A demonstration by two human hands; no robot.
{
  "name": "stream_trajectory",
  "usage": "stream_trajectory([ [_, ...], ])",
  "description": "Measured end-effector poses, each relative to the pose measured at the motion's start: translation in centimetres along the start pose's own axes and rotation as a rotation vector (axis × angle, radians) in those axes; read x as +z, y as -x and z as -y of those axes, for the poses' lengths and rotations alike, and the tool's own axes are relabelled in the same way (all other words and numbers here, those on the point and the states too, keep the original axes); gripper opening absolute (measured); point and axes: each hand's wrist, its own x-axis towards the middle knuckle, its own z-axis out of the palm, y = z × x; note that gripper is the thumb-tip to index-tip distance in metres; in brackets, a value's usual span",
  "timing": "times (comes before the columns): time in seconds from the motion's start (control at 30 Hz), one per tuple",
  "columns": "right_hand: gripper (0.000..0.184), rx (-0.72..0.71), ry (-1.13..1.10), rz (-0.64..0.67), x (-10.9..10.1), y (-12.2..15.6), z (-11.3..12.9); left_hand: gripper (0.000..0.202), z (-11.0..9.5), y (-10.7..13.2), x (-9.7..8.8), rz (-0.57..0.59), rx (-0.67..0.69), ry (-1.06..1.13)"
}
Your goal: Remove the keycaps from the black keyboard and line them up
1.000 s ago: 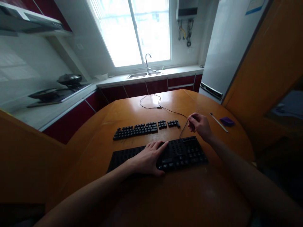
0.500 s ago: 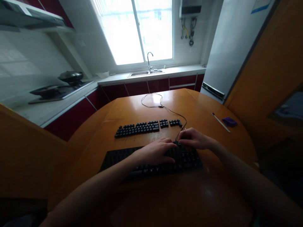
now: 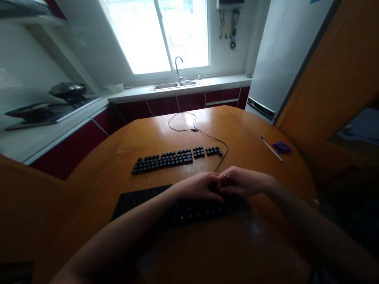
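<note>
The black keyboard (image 3: pixel 142 201), likely stiff, light and best gripped by its ends, is lying at lower centre on the desk (image 3: pixel 207 252), while the left hand (image 3: pixel 197 185) and right hand (image 3: pixel 242 181) are meeting over it, fingers curled, grip impossible to tell, with loose keycaps (image 3: pixel 166 159) lying just above.

One head-worn camera looks forward and down from the 6 o'clock edge of the round orange wooden tabletop (image 3: pixel 142 138), facing the bright kitchen window (image 3: pixel 133 35) at 12 o'clock. It sits close: the left hand (image 3: pixel 198 186) and right hand (image 3: pixel 241 181) meet just below mid-frame.
</note>
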Motion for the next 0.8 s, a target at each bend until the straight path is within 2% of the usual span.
stream_trajectory([
  [0.13, 0.007, -0.024, 0.110, -0.021, 0.4, 0.3, 0.8, 0.029, 0.2, -0.4, 1.6, -0.113, 0.069, -0.069],
  [0.27, 0.009, 0.008, 0.110, -0.049, 0.5, -0.1, 0.9, 0.030, 1.0, -0.7, 2.8, -0.202, 0.069, -0.122],
  [0.47, 0.011, 0.176, -0.105, -0.079, 0.7, -1.0, -0.2, 0.017, 0.7, -0.7, 2.8, -0.206, 0.093, -0.060],
  [0.6, 0.013, 0.182, -0.265, -0.091, 0.9, -1.2, -0.9, 0.013, 0.4, -0.7, 2.7, -0.210, 0.081, -0.040],
  [0.8, 0.015, 0.183, -0.343, -0.097, 1.1, -1.4, -1.6, 0.013, 0.5, -0.9, 2.8, -0.229, 0.104, 0.023],
])
